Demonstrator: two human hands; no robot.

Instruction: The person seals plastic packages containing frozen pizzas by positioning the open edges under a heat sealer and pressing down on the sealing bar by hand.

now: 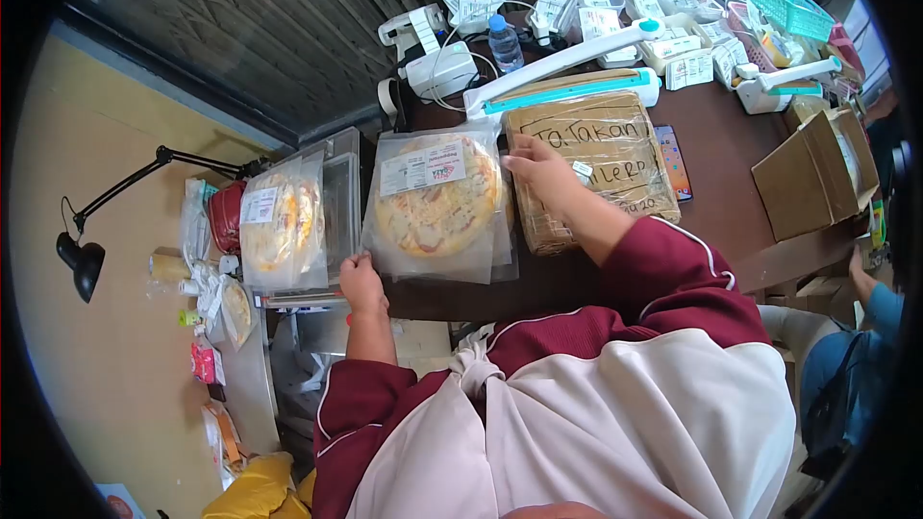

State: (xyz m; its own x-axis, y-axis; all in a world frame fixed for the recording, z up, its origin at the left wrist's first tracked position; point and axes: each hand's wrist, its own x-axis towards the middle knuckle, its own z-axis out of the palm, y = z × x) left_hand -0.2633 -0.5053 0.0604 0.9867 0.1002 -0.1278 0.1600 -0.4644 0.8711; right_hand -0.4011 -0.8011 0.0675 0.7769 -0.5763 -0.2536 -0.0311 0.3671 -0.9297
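Bagged pizza [437, 202] lies flat on the table [731, 149], left hand [361, 281] pinching its near-left bag corner and right hand [543, 173] pressing, fingers flat, its right edge beside the wrapped parcel [615, 149] (presumably steadying the slippery bag).

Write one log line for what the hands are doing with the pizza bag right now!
left hand: grips near corner of bagged pizza | right hand: at bag's far edge, beside wrapped parcel | bag: flat on table
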